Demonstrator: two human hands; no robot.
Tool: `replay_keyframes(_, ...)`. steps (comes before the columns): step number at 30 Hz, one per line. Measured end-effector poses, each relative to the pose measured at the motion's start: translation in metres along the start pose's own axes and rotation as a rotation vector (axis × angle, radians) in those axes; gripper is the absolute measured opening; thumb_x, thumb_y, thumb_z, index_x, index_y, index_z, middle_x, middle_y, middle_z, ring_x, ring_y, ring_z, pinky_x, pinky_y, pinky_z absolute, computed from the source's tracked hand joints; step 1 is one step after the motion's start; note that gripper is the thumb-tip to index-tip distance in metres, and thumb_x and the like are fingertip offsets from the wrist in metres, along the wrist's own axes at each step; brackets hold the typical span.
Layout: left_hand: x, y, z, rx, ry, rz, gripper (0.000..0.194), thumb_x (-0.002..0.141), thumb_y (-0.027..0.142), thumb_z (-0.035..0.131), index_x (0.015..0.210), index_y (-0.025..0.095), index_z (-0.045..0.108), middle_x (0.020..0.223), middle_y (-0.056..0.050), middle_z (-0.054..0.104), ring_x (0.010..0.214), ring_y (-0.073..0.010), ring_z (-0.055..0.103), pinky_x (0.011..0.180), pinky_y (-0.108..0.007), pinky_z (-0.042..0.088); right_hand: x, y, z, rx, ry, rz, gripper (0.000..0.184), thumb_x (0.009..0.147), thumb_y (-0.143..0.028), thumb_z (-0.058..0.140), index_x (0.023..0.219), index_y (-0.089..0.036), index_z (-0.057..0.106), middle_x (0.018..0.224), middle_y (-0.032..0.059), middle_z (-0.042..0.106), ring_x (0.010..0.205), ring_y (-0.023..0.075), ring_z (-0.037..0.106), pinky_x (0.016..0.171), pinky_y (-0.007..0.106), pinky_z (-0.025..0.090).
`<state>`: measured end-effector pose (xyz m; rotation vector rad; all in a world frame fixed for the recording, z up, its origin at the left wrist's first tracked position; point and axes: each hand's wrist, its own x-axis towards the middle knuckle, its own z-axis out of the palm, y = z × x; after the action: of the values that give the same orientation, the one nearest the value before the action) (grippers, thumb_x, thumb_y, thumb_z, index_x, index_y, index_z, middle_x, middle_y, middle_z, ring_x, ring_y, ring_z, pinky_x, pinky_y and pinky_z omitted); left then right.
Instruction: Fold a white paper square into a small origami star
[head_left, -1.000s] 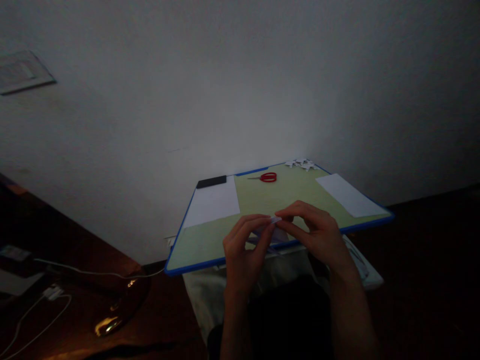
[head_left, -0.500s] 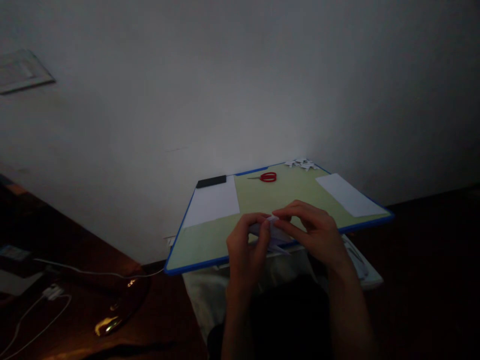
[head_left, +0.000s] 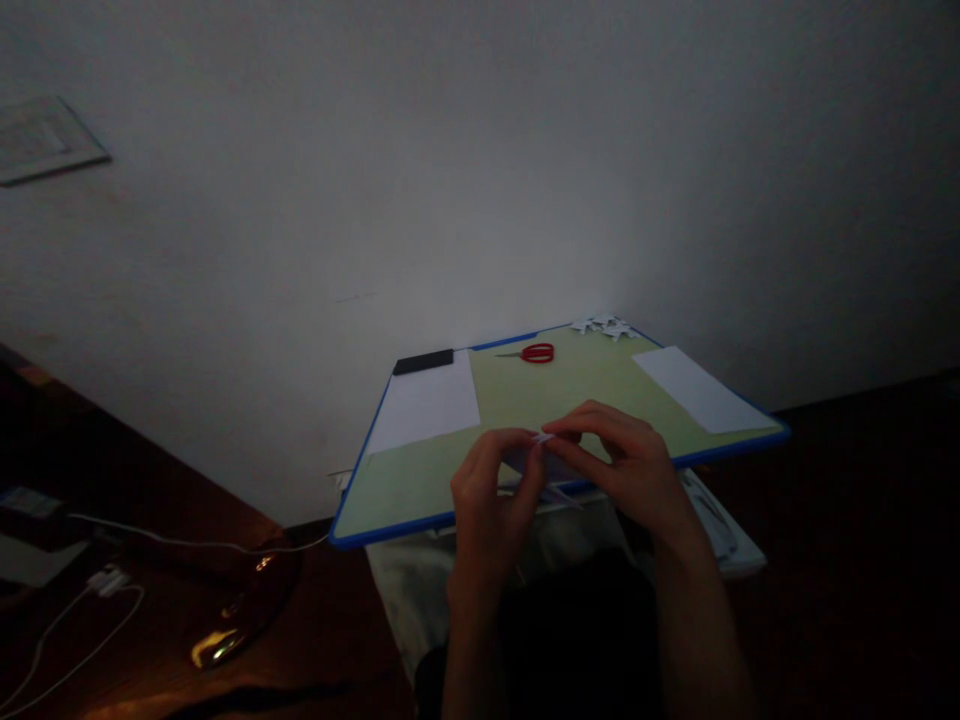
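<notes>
A small piece of folded white paper (head_left: 544, 438) is pinched between both hands above the table's near edge. My left hand (head_left: 495, 490) grips it with thumb and forefinger from the left. From the right, the thumb and fingertips of my right hand (head_left: 626, 460) close on its top corner. Lower parts of the paper hang below the fingers, partly hidden by them. Beyond the hands lie scissors (head_left: 536, 353) with red handles, blades pointing left. Several small white folded paper shapes (head_left: 604, 327) are heaped at the far right corner.
The light green tabletop (head_left: 420, 490) has a blue rim. White sheets lie at its left (head_left: 427, 405) and right (head_left: 697, 390). A dark flat object (head_left: 424, 362) rests on the left sheet's far edge. The table stands against a wall; a white cable (head_left: 202, 543) runs at lower left.
My left hand's fingers have curled closer around the paper, and its hanging part has shifted slightly. Both hands stay in nearly the same place. Nothing else on the table has moved.
</notes>
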<state>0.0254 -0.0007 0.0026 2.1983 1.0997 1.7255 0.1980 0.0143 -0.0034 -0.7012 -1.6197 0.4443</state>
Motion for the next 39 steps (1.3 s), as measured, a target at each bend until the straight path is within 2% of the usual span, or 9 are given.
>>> replay_keyframes(7, -0.002, -0.001, 0.004, -0.013, 0.031, -0.041, 0.004, 0.097, 0.017, 0.069, 0.094, 0.020, 0.068, 0.085, 0.000, 0.074, 0.076, -0.0140, 0.069, 0.074, -0.025, 0.055, 0.000, -0.002, 0.000, -0.018, -0.024, -0.017, 0.005, 0.097, -0.024, 0.076, 0.100, -0.027, 0.079, 0.090, 0.0016, 0.076, 0.083, 0.0179, 0.071, 0.075, 0.033, 0.057)
replay_keyframes(20, -0.002, 0.003, 0.007, -0.039, 0.045, -0.084, 0.005, 0.097, 0.018, 0.069, 0.093, 0.020, 0.068, 0.082, 0.000, 0.072, 0.073, -0.0131, 0.068, 0.072, -0.024, 0.054, 0.000, -0.005, 0.003, -0.024, 0.063, -0.045, 0.017, 0.095, -0.019, 0.075, 0.104, -0.030, 0.083, 0.092, 0.0026, 0.080, 0.083, 0.0196, 0.075, 0.073, 0.034, 0.061)
replay_keyframes(27, -0.003, 0.003, 0.011, -0.042, 0.077, -0.104, 0.006, 0.098, 0.018, 0.067, 0.092, 0.020, 0.067, 0.080, 0.001, 0.072, 0.070, -0.0130, 0.067, 0.069, -0.023, 0.054, 0.001, -0.007, 0.007, -0.015, 0.110, -0.080, 0.027, 0.092, -0.011, 0.075, 0.106, -0.032, 0.084, 0.090, 0.0010, 0.079, 0.080, 0.0173, 0.074, 0.071, 0.031, 0.059)
replay_keyframes(39, -0.002, 0.007, 0.014, -0.043, 0.123, -0.141, 0.005, 0.097, 0.017, 0.067, 0.093, 0.019, 0.067, 0.080, 0.001, 0.072, 0.070, -0.0126, 0.067, 0.068, -0.022, 0.052, 0.003, -0.011, 0.011, -0.018, 0.122, -0.055, 0.019, 0.092, -0.010, 0.075, 0.099, -0.027, 0.082, 0.085, -0.0001, 0.075, 0.078, 0.0155, 0.070, 0.072, 0.030, 0.055)
